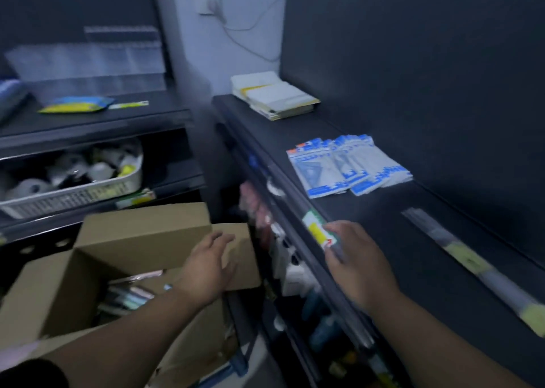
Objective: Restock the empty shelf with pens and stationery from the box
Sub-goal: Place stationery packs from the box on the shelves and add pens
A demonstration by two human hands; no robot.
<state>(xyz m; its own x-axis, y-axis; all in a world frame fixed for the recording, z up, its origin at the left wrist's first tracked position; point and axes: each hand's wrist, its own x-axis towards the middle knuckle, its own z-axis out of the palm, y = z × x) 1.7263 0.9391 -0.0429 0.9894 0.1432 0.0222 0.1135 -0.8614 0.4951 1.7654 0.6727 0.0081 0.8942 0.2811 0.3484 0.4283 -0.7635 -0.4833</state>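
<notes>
We note the right hand (pixel 355 265) at the front edge of the dark shelf (pixel 383 240), fingers curled round the near end of a small packet (pixel 317 229) printed green, yellow and white. The packet lies along the shelf lip; blur hides its print. The left hand (pixel 211 265) is over the inner flap of the open cardboard box (pixel 141 234), fingers spread and relaxed, holding nothing. We cannot tell whether it touches the flap. Inside the box, below the left wrist, we see pens (pixel 129 297) lying loose. Already on the shelf are a fan of blue-and-white packets (pixel 348 166) near the middle, a stack of white and yellow packets (pixel 274 95) at the far end, and a long clear packet (pixel 472 263) to the right of the right hand. On the rack left of the box sits a white basket (pixel 88 193) of rolls.
</notes>
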